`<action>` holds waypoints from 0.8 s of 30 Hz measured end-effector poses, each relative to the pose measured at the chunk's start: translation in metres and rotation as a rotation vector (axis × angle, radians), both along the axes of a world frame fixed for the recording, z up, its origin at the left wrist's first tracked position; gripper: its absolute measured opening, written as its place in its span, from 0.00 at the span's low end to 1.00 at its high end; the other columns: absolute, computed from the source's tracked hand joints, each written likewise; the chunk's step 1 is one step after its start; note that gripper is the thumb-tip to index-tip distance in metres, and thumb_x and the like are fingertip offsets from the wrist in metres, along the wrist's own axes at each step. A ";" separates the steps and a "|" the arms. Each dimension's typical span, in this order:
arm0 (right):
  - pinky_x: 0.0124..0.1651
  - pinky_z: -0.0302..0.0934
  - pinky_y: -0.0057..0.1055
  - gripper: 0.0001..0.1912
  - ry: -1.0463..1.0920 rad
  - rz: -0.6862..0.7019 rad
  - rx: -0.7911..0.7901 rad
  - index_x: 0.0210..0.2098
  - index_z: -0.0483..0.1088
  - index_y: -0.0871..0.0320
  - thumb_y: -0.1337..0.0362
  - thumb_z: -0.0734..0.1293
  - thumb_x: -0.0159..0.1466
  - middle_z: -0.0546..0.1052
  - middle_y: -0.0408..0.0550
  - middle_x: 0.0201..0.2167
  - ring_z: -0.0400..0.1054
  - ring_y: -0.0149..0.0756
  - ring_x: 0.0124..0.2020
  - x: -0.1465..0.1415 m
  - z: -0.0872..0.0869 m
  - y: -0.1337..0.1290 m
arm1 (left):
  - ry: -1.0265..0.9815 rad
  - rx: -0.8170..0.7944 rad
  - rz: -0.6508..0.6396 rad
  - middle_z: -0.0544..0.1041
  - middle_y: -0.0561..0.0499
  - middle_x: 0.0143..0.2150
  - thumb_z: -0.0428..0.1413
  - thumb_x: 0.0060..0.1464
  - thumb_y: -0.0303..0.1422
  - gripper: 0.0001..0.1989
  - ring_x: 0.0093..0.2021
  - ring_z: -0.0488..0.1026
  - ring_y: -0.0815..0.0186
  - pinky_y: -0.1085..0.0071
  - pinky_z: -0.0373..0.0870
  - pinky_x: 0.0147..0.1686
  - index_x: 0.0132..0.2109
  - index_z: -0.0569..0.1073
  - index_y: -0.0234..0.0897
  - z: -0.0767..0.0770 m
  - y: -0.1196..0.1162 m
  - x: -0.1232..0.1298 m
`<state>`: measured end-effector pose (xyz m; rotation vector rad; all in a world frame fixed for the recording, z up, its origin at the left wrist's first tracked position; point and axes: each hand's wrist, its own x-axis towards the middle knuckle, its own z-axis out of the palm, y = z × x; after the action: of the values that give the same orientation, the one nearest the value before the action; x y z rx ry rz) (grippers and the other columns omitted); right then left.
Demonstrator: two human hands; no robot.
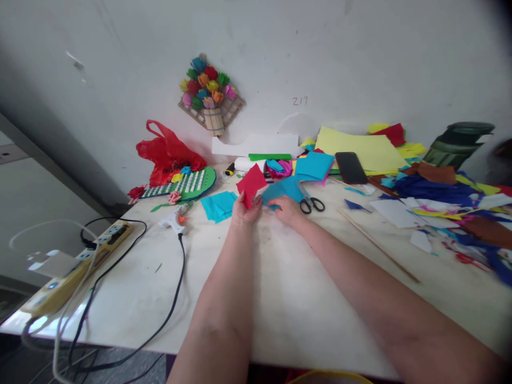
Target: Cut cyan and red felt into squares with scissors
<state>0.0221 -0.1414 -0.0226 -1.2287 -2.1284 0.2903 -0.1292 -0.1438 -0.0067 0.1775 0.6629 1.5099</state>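
A red paper square (pixel 252 184) stands tilted up in my left hand (pixel 245 209), whose fingers are closed on its lower edge. Just to the right, my right hand (pixel 290 212) has its fingers closed at the near edge of a blue paper sheet (pixel 283 190). Black-handled scissors (pixel 312 205) lie against that sheet, right of my right hand. Several light blue paper squares (pixel 219 206) are stacked on the table left of my left hand. My fingertips are small and partly hidden in this view.
A glue gun (pixel 175 220) lies at left, its cord running to a power strip (pixel 76 272). A thin wooden stick (pixel 378 245), a phone (pixel 351 167) and heaped paper scraps (pixel 436 192) are at right. Behind stand a red plastic bag (pixel 170 152) and a green decorated board (pixel 192 184).
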 end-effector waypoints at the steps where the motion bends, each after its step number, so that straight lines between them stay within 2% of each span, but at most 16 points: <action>1: 0.40 0.58 0.30 0.16 0.001 -0.001 -0.019 0.31 0.76 0.57 0.75 0.59 0.52 0.77 0.47 0.32 0.68 0.37 0.37 0.000 0.002 -0.002 | 0.001 0.000 0.000 0.74 0.45 0.43 0.45 0.57 0.35 0.12 0.49 0.69 0.57 0.60 0.65 0.47 0.43 0.70 0.39 0.000 0.000 0.000; 4: 0.32 0.57 0.28 0.15 0.091 -0.101 -0.065 0.23 0.75 0.57 0.72 0.58 0.54 0.76 0.45 0.22 0.68 0.35 0.28 0.002 0.007 -0.007 | 0.007 0.004 0.001 0.74 0.45 0.42 0.45 0.57 0.35 0.12 0.48 0.69 0.57 0.60 0.65 0.46 0.43 0.70 0.40 0.000 0.001 0.000; 7: 0.30 0.56 0.27 0.15 0.139 -0.155 -0.056 0.24 0.75 0.56 0.72 0.57 0.54 0.76 0.43 0.21 0.68 0.34 0.27 0.005 0.009 -0.008 | 0.009 -0.002 -0.001 0.74 0.45 0.42 0.45 0.57 0.35 0.11 0.49 0.68 0.57 0.62 0.66 0.45 0.41 0.70 0.39 0.000 0.001 0.000; 12: 0.33 0.56 0.30 0.15 -0.020 -0.060 0.003 0.31 0.77 0.55 0.70 0.59 0.53 0.78 0.46 0.30 0.69 0.37 0.33 0.004 0.010 -0.010 | 0.007 -0.010 0.000 0.74 0.44 0.42 0.45 0.57 0.35 0.12 0.49 0.68 0.57 0.62 0.67 0.45 0.40 0.71 0.39 0.000 0.001 0.000; 14: 0.33 0.56 0.30 0.14 -0.013 -0.043 0.002 0.29 0.77 0.56 0.69 0.59 0.53 0.78 0.47 0.27 0.69 0.37 0.31 0.005 0.012 -0.010 | 0.005 -0.009 -0.002 0.74 0.44 0.42 0.45 0.57 0.35 0.11 0.48 0.69 0.57 0.61 0.67 0.44 0.40 0.71 0.39 0.000 0.001 0.000; 18: 0.32 0.56 0.28 0.16 0.154 -0.120 -0.013 0.25 0.75 0.57 0.68 0.56 0.55 0.75 0.43 0.19 0.68 0.35 0.27 0.011 0.017 -0.009 | 0.006 -0.019 0.005 0.74 0.45 0.41 0.46 0.57 0.35 0.10 0.48 0.69 0.57 0.62 0.67 0.44 0.40 0.71 0.39 0.000 0.001 0.000; 20: 0.33 0.56 0.28 0.15 0.137 -0.109 -0.045 0.27 0.75 0.56 0.68 0.57 0.55 0.76 0.42 0.21 0.68 0.34 0.29 0.014 0.018 -0.009 | 0.007 -0.026 0.011 0.74 0.45 0.40 0.46 0.57 0.35 0.10 0.49 0.69 0.57 0.63 0.67 0.44 0.39 0.70 0.39 0.000 0.002 0.000; 24: 0.35 0.57 0.30 0.14 0.001 0.003 -0.053 0.29 0.76 0.56 0.68 0.59 0.53 0.78 0.45 0.28 0.69 0.37 0.32 0.013 0.019 -0.011 | 0.014 -0.019 0.007 0.74 0.46 0.40 0.46 0.57 0.34 0.10 0.50 0.68 0.57 0.63 0.67 0.44 0.39 0.70 0.39 0.000 0.002 0.000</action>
<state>0.0354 -0.1521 -0.0039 -1.2552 -2.1345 0.3509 -0.1288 -0.1418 -0.0072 0.1717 0.6890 1.5099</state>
